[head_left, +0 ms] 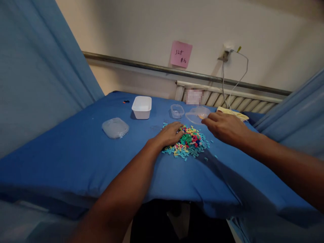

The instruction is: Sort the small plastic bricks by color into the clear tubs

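Note:
A heap of small coloured plastic pieces (186,139), in turquoise, green, red, yellow and pink, lies on the blue cloth. My left hand (170,134) rests on the heap's left side, its fingers stretched forward and the thumb apart. To the right of the heap, my right hand (222,124) is raised with its fingers pressed together; what they hold, if anything, is too small to make out. By these fingertips is a clear round plastic dish (194,118) with something small and orange in it. A small clear tub (177,111) stands behind the heap.
A white plastic box (142,107) stands at the back, with a clear lid (115,128) lying left of it. The blue cloth (76,148) covers the whole surface. A folded yellow cloth (235,114) lies at the back right. Blue curtains (37,50) hang on both sides.

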The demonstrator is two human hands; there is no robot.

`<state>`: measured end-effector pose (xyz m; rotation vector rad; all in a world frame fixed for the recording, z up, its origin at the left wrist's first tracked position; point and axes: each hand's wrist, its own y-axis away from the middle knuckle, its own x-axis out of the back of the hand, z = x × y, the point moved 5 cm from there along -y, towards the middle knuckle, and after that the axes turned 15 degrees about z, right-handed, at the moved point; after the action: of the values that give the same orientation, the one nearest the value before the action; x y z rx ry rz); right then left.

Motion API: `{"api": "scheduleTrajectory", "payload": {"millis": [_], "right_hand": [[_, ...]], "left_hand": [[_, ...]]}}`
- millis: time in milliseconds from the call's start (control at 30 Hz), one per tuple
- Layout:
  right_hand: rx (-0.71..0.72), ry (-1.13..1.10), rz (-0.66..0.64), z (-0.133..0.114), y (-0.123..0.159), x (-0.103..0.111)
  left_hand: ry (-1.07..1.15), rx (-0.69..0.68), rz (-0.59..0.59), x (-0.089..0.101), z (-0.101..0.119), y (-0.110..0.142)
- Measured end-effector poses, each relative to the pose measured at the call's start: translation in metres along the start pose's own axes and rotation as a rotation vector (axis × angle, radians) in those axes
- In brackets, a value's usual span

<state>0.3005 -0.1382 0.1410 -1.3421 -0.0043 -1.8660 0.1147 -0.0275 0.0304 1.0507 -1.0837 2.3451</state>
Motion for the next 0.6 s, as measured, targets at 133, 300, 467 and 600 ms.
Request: {"api": "scheduleTrajectory", "payload": {"millis": [133,300,467,600], "right_hand": [[-0.635,-0.360,0.092,0.049,0.001,-0.045],[-1.072,-0.611,0.098,0.057,-0.006,-0.127],[-1.161,-0.757,0.130,0.041,-0.021,-0.176],[-1.177,-0.742,0.174,0.059,-0.005,-0.182]], "left_hand": [[0.064,-0.251,-0.114,-0.012,0.035,0.009],[-0.011,-0.312,-0.129,-0.008,0.043,0.012],[-0.133,-0.149,-0.055,0.007,0.019,0.005],[-0.140,-0.058,-0.013,0.008,0.011,0.005]]}}
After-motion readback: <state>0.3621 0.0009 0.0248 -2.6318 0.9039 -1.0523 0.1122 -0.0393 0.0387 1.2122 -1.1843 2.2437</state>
